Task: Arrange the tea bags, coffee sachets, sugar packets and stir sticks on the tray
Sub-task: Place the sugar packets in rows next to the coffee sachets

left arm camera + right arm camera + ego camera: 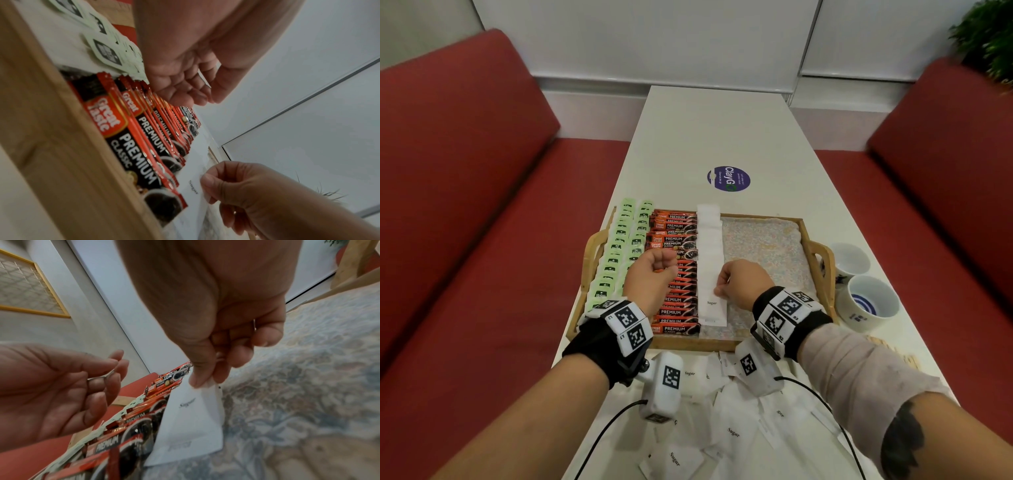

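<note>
A wooden tray (688,344) holds two columns of green tea bags (619,246), a column of red and black coffee sachets (678,236) and a column of white sugar packets (709,240). My right hand (722,284) pinches the top edge of the nearest sugar packet (191,423), which lies at the near end of that column beside the coffee sachets (144,154). My left hand (661,262) hovers over the coffee column with loosely curled fingers (111,369) and holds nothing. Wooden stir sticks (893,349) lie on the table, partly hidden by my right forearm.
The tray's right half shows bare floral liner (767,250). Several loose sugar packets (732,431) lie on the table in front of the tray. Two white cups (866,305) stand right of the tray. Red benches (465,205) flank the table.
</note>
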The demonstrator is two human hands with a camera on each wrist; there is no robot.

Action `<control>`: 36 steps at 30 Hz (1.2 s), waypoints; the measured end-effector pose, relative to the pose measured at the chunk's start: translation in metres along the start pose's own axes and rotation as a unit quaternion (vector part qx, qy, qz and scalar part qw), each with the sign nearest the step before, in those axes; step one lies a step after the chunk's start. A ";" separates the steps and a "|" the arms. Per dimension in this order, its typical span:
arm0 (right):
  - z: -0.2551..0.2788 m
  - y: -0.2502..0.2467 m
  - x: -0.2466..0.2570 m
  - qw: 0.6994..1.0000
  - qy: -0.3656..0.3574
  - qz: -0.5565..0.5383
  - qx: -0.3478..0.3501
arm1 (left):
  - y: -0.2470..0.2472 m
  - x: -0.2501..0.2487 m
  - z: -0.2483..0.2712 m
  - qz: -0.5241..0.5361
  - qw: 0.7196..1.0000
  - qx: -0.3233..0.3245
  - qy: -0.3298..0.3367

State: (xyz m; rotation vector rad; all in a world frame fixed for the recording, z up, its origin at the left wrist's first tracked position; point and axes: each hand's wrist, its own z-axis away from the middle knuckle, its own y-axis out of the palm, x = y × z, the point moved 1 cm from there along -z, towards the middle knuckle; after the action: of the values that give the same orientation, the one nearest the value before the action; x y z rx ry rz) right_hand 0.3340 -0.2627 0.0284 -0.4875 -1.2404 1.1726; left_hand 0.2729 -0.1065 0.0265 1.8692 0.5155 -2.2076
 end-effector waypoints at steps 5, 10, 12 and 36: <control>0.003 -0.001 0.002 1.000 0.003 0.014 -0.001 | -0.002 0.000 0.001 0.001 1.000 -0.002 -0.003; 0.015 -0.009 0.005 1.000 0.001 0.011 -0.021 | -0.007 0.001 0.007 -0.002 1.000 0.007 -0.001; 0.022 -0.013 0.005 1.000 -0.004 0.005 -0.024 | -0.010 0.000 0.012 -0.009 1.000 0.013 0.003; 0.157 0.045 -0.009 0.978 -0.087 0.115 0.148 | -0.033 0.050 0.114 -0.471 0.841 0.264 -0.038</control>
State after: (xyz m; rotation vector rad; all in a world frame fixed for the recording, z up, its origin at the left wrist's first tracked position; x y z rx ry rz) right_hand 0.1743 -0.2986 0.0378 -0.3143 -1.1517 1.5958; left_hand 0.1483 -0.1171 -0.0028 1.9952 1.0846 -3.3208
